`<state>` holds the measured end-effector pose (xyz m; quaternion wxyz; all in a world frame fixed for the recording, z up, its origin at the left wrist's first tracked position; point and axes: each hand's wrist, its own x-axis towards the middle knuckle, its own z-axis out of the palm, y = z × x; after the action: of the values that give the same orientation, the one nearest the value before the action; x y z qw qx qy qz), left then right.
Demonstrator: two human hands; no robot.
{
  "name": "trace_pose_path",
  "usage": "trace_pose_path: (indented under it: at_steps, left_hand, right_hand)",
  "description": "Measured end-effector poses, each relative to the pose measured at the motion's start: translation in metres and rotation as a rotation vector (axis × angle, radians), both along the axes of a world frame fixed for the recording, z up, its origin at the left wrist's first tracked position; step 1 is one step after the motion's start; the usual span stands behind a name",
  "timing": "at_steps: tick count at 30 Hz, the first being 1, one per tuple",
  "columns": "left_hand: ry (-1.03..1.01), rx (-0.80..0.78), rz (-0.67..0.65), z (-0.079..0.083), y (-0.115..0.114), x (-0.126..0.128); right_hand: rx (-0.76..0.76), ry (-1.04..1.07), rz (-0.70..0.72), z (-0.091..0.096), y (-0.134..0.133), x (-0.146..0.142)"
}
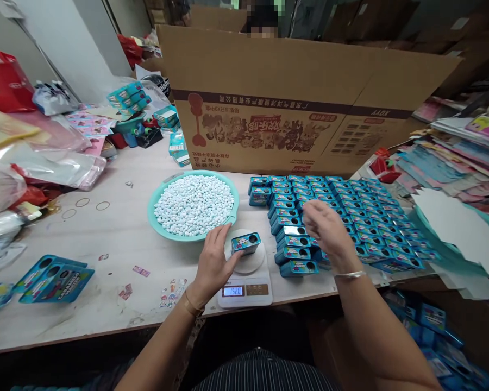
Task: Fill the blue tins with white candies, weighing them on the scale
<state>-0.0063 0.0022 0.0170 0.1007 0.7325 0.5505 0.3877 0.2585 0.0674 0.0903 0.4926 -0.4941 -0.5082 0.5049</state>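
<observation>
A small blue tin (246, 243) lies on the round pan of a white digital scale (246, 281), whose display is lit. My left hand (215, 263) rests beside the tin, its fingers touching the tin's left side. My right hand (327, 232) hovers over rows of the same blue tins (342, 217), fingers curled downward; what they hold, if anything, is hidden. A teal bowl (156, 198) heaped with small white pellets stands just behind my left hand.
A large printed cardboard box (293, 103) stands behind the tins, with another person beyond it. Plastic bags and packaging pile up at the left. Flat blue boxes (52, 278) lie near the front left edge. Paper sheets stack at the right.
</observation>
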Motion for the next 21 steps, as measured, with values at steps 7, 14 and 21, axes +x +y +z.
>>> trace_pose_path:
  at_steps: [7, 14, 21]
  left_hand:
    - [0.143, -0.053, -0.073, 0.023, 0.017, -0.002]
    - [0.468, -0.166, -0.107, 0.025, 0.024, 0.022]
    - [0.631, -0.218, -0.204, 0.017, 0.04, 0.033]
  right_hand:
    - [-0.143, 0.76, -0.607, -0.027, -0.032, 0.067]
    - [-0.186, 0.868, -0.721, -0.048, -0.045, 0.083]
    - [-0.182, 0.854, -0.671, -0.047, -0.048, 0.074]
